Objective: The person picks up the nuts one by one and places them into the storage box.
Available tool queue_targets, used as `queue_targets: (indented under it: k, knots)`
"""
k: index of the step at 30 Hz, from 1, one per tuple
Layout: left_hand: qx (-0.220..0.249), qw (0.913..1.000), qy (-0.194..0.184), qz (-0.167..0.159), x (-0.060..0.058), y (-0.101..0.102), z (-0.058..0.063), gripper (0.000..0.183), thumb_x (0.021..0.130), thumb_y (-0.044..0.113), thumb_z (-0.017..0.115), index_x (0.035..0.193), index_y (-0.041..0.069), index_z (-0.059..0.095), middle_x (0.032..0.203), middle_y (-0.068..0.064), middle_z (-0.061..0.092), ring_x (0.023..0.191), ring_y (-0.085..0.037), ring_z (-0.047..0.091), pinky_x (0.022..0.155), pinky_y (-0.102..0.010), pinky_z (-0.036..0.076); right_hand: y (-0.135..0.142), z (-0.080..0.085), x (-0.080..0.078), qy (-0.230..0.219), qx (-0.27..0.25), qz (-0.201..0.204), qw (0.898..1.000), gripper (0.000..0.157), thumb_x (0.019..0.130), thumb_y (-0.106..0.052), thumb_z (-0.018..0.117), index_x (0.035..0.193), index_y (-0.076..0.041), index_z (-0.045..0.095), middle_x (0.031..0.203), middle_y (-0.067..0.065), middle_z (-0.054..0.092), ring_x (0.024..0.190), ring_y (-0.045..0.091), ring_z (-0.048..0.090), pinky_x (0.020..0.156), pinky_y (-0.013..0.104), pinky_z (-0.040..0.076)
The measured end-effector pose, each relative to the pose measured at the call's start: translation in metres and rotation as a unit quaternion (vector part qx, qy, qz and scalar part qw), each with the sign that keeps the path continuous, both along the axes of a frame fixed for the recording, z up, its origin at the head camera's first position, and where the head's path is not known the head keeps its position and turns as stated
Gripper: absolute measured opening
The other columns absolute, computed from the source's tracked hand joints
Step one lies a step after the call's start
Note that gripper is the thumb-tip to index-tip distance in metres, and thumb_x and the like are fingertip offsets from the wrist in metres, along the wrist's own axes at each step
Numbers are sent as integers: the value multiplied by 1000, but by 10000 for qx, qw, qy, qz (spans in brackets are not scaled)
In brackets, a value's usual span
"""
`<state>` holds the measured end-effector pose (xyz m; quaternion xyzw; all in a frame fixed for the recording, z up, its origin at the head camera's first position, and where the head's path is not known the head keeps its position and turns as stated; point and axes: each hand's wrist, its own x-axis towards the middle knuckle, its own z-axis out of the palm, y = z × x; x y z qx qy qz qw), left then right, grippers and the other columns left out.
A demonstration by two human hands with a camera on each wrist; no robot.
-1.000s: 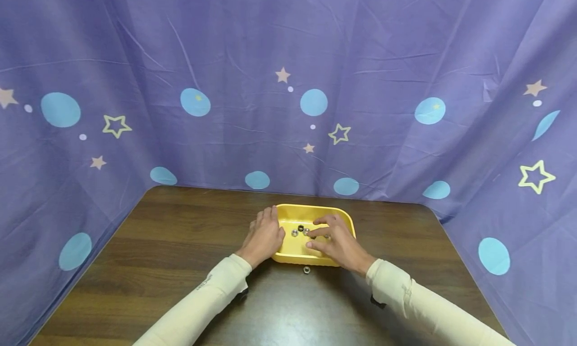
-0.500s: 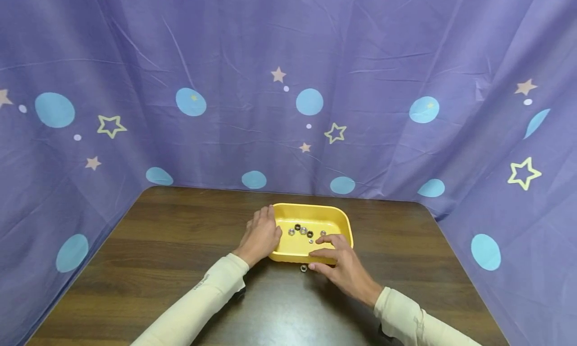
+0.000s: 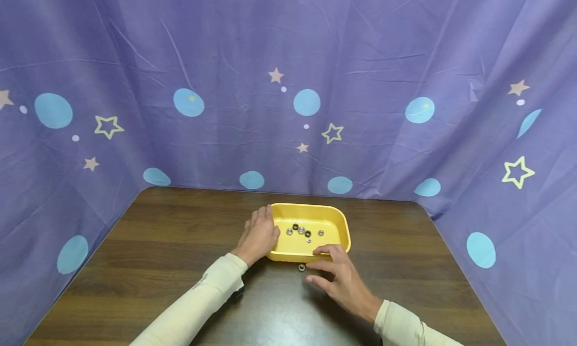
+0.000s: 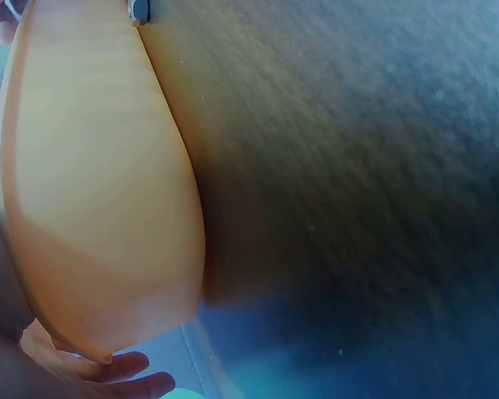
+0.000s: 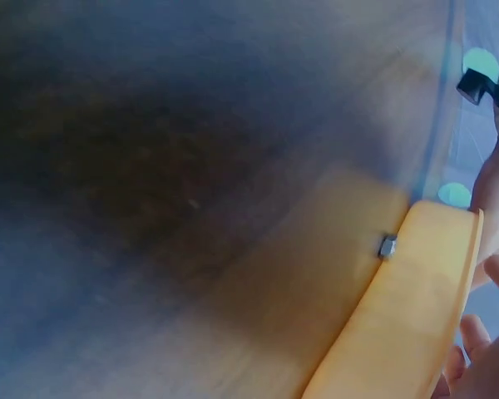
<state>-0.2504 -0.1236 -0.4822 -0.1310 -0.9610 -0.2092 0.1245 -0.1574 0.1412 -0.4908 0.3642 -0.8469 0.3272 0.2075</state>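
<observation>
A yellow tray (image 3: 276,247) rests on the table with several silver and dark nuts lying on its floor, among them a dark nut (image 3: 308,234) and a silver nut (image 3: 321,233). My left hand (image 3: 257,237) holds the tray's left side, thumb over the rim and fingers along the outside. One loose nut (image 3: 301,268) lies on the table just in front of the tray's near wall. Close to its right is my right hand (image 3: 344,281), fingers apart and slightly bent, holding nothing. In the right wrist view, that nut (image 5: 388,246) sits beside the tray wall (image 5: 424,283).
The brown wooden table (image 3: 180,226) extends to both sides of the tray. A purple curtain (image 3: 216,135) with stars and blue dots hangs behind and along the sides of the table.
My right hand has drawn back from over the tray toward the near side, ending beside the loose nut. A small silver nut shows in the tray. My left hand stays on the tray.
</observation>
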Motion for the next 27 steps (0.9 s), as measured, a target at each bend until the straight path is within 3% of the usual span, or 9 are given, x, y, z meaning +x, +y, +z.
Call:
queue_targets:
  k: [9, 13, 18, 27]
  knots:
    - [-30, 10000, 67, 8, -2, 0, -1, 70, 103, 16, 68, 156, -20, 42, 147, -36, 57, 132, -51, 58, 103, -66, 55, 1, -1, 14, 261, 4, -105, 9996, 31, 85, -18, 97, 114, -20, 87, 128, 3, 69, 124, 24, 58, 106, 37, 46]
    - [-31, 9999, 104, 10, -2, 0, 0, 69, 102, 16, 68, 155, -21, 43, 145, -36, 58, 130, -51, 59, 101, -66, 56, 0, -5, 19, 211, 139, -68, 9997, 30, 86, -18, 97, 114, -18, 87, 120, -2, 69, 116, 19, 59, 98, 35, 50]
    - [-50, 9999, 89, 22, -2, -1, 0, 69, 103, 17, 66, 156, -21, 43, 147, -36, 57, 131, -50, 59, 102, -66, 55, -3, -10, 18, -20, 577, -301, 9979, 35, 86, -22, 97, 119, -15, 87, 107, -9, 65, 103, 10, 57, 85, 29, 53]
    - [11, 10000, 82, -18, 0, -1, 0, 70, 102, 17, 68, 156, -21, 43, 148, -37, 57, 133, -51, 58, 103, -67, 55, -11, -10, 13, -350, 1303, -569, 9892, 43, 89, -26, 93, 129, -11, 83, 84, -7, 65, 84, 6, 52, 70, 25, 49]
